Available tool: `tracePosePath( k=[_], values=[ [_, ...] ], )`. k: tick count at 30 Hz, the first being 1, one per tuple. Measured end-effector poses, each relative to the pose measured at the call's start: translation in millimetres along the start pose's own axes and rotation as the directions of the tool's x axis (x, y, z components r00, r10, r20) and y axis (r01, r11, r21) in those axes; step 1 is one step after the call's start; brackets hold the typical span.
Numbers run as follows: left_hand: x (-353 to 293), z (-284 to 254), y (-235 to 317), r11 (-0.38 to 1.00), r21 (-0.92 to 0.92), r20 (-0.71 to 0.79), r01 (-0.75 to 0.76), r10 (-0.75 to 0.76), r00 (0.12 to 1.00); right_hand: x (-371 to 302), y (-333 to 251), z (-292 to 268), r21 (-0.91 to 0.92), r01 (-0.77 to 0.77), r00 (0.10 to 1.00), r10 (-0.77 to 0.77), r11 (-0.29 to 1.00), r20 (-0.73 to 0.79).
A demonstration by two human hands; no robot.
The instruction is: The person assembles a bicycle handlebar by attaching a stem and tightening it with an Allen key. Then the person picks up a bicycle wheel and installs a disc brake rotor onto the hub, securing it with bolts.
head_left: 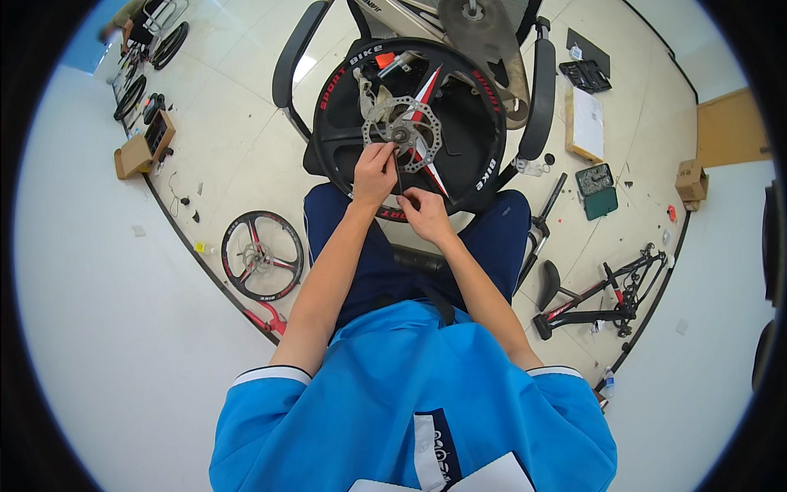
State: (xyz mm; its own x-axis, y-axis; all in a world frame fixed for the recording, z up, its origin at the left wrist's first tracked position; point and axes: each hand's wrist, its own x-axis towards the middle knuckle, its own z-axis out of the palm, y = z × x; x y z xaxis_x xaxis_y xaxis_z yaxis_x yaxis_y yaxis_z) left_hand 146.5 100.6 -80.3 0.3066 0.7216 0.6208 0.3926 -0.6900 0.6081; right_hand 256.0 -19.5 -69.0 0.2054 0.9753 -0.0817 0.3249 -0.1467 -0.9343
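A black bicycle wheel (326, 138) with red and white spoke stripes lies flat on the seat of an armchair in front of me. A drilled silver brake disc (434, 131) sits around its hub. My left hand (373, 174) is closed in a pinch just below the hub, on the upper part of a thin dark rod (399, 174) that looks like a hex key. Lower down, my right hand (427, 216) pinches the rod's near end. Its tip by the hub is too small to make out. Another bent hex key (452, 146) lies right of the disc.
Left on the floor is a second wheel (293, 241). A black bicycle frame (602, 313) lies at right, near a green case of small parts (601, 204) and a white flat box (585, 123). Chair armrests (539, 98) flank the wheel. Another person (123, 23) is far left.
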Motion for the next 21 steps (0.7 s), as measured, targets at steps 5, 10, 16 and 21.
tracePosePath(
  k=[5,10,16,21],
  values=[
    [2.7,-2.9,4.3,1.000,-0.020,0.005,0.005,-0.005,1.000,-1.9,-15.6,-15.2,-0.037,-0.014,0.999,0.015,0.999,0.030],
    [1.5,-2.0,5.7,1.000,0.012,-0.006,-0.006,0.006,1.000,4.2,-2.8,-32.0,-0.084,0.013,1.000,-0.011,0.996,0.024],
    [-0.3,-1.3,3.5,0.999,0.020,-0.009,-0.038,0.038,0.999,25.8,17.7,-72.8,0.132,-0.255,0.967,0.249,0.958,0.060],
    [-0.4,0.2,1.8,0.998,0.047,-0.016,-0.034,0.035,0.999,66.5,-25.4,-113.6,-0.290,-0.035,0.978,0.093,0.956,0.189]
  ],
)
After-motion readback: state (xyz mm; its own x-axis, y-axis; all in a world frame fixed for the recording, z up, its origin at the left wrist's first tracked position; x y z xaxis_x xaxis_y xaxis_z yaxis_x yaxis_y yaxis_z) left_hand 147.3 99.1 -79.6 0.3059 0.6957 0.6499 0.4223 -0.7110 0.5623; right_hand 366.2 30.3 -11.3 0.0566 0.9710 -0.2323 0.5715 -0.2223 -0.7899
